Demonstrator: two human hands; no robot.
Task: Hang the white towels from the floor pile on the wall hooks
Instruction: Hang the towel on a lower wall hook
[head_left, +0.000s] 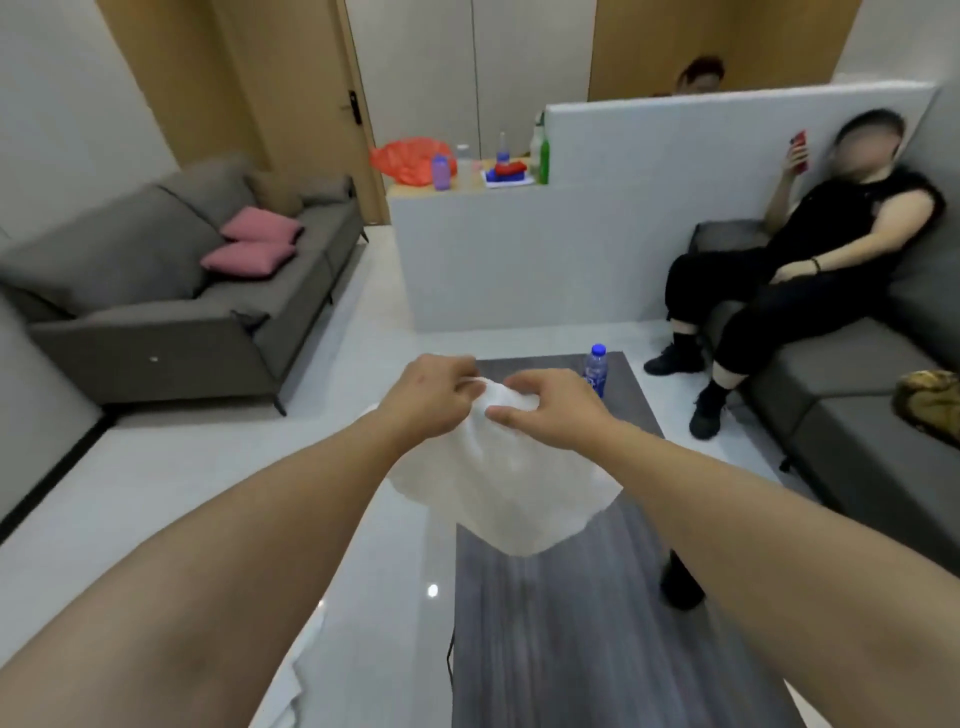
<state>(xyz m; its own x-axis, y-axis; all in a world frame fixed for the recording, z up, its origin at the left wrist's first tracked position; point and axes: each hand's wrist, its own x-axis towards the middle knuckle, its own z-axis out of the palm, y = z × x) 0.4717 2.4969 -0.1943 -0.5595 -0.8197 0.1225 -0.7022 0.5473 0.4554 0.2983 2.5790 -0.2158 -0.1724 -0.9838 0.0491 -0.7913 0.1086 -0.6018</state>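
Both hands pinch one white towel (498, 467) at its top edge, left hand (421, 400) and right hand (550, 410) close together; it's light, floppy, so I'd grip the corners.

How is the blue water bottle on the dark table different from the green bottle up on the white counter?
The blue water bottle is see-through with a blue cap; the green bottle is solid green. The blue water bottle stands alone on the dark table, close to the right hand; the green bottle stands farther off on the white counter, among other bottles. Both stand upright.
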